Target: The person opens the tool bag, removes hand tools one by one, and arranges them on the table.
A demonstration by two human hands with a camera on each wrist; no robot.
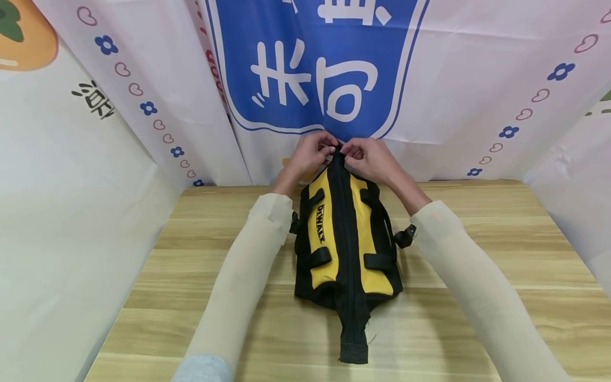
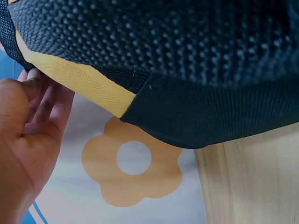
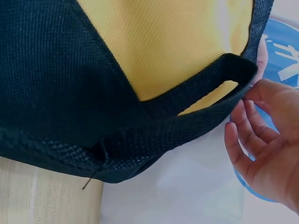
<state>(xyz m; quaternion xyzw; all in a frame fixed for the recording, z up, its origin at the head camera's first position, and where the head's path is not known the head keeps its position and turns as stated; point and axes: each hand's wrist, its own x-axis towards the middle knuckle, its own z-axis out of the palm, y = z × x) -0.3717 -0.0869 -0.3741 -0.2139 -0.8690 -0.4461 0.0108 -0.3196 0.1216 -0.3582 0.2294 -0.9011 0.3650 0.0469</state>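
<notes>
A yellow and black DeWalt tool bag [image 1: 349, 228] lies lengthwise on the table, its long black zipper strip [image 1: 350, 254] running along the top. At the bag's far end, my left hand [image 1: 310, 153] pinches the tip of that strip between thumb and fingers. From the other side my right hand [image 1: 372, 160] pinches the same end, fingertips close to the left ones. In the left wrist view the left thumb [image 2: 32, 88] presses at the black edge. The right wrist view shows a black webbing handle [image 3: 201, 100] beside the right fingers, partly hiding the fingertips.
The wood-grain table [image 1: 205, 276] extends to both sides of the bag. A printed white cloth backdrop [image 1: 448, 95] with a blue panel [image 1: 305, 114] stands right behind the hands. The strip's near end tab [image 1: 354, 353] sticks out toward the front.
</notes>
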